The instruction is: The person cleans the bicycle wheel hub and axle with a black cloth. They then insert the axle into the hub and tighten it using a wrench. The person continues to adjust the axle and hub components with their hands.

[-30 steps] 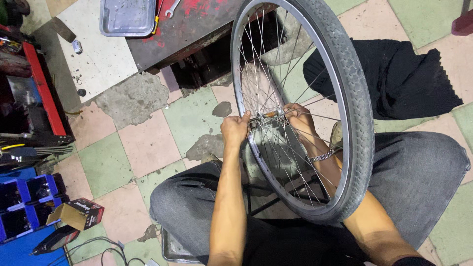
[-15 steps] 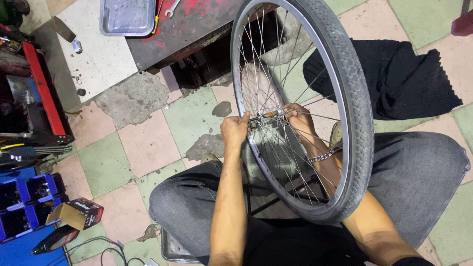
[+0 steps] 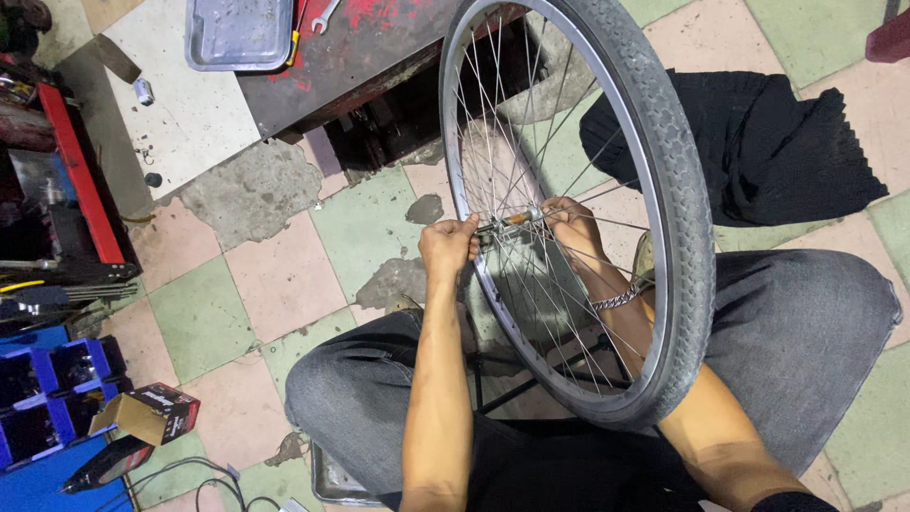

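Observation:
A spoked bicycle wheel with a grey tyre [image 3: 678,204] stands upright between my knees. My left hand [image 3: 448,248] grips the left end of the wheel's axle at the hub [image 3: 513,221]. Reaching through the spokes from the other side, my right hand [image 3: 572,225] holds the right end of the hub; a metal bracelet sits on that wrist. Both hands are closed on the axle ends. My fingertips are partly hidden by spokes.
A dark cloth [image 3: 768,152] lies on the tiled floor at the right. A metal tray [image 3: 237,33] and a wrench [image 3: 322,14] rest on a red-stained bench at the top. Blue bins [image 3: 43,389], an open cardboard box [image 3: 147,414] and cables sit at the lower left.

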